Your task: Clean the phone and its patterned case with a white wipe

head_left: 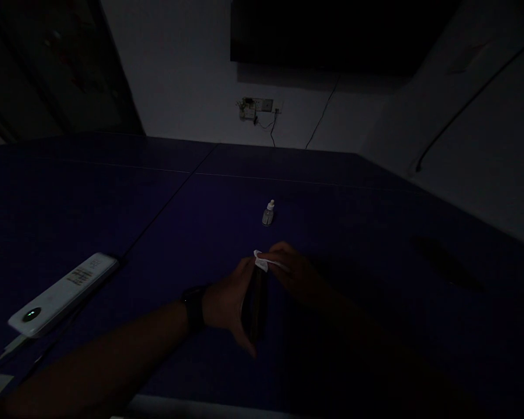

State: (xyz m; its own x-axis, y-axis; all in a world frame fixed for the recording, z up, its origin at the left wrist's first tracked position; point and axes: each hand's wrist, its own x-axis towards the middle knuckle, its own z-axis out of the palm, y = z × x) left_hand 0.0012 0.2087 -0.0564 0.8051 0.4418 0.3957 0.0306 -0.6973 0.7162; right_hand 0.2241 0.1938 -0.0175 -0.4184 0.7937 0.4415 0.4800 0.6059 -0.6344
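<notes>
Over a blue surface point(209, 203) before a dim wall point(183, 99): left hand point(222, 302) around a dark object point(257, 305); right hand point(299, 278) around white cloth point(261, 263).

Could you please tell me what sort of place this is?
Probably a dimly lit indoor room, perhaps in a home: what looks like a large screen hangs on the pale wall, with electrical sockets below it.

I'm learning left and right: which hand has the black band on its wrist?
The left hand: the black band circles its wrist. The right hand, touching the white wipe, shows none, though it's dim.
</notes>
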